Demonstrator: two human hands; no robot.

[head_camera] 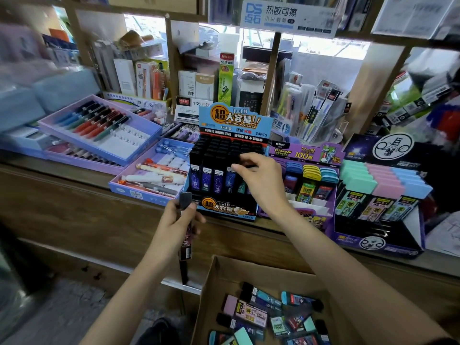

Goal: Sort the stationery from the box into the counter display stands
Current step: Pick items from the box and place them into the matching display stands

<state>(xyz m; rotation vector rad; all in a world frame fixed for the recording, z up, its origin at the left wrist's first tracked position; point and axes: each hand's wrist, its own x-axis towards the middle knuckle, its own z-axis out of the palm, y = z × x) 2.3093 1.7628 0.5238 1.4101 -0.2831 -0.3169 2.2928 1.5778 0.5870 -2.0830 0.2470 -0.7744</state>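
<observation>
A cardboard box [214,290] at the bottom holds several loose lead cases [268,312] with black, teal and pink caps. On the counter stands a blue display stand [225,210] filled with black-capped lead cases [219,178]. My left hand [179,220] grips a few dark lead cases [185,202] upright just in front of the stand's lower left corner. My right hand [258,178] reaches into the stand's right side, its fingers pinching the black cap of a case there [245,160].
A purple stand [303,155] with colourful-capped cases sits right of the blue one, then a dark stand [378,242] with teal, pink and blue caps. Purple pen trays [139,185] lie at left. Shelves of packaged goods rise behind the wooden counter [74,195].
</observation>
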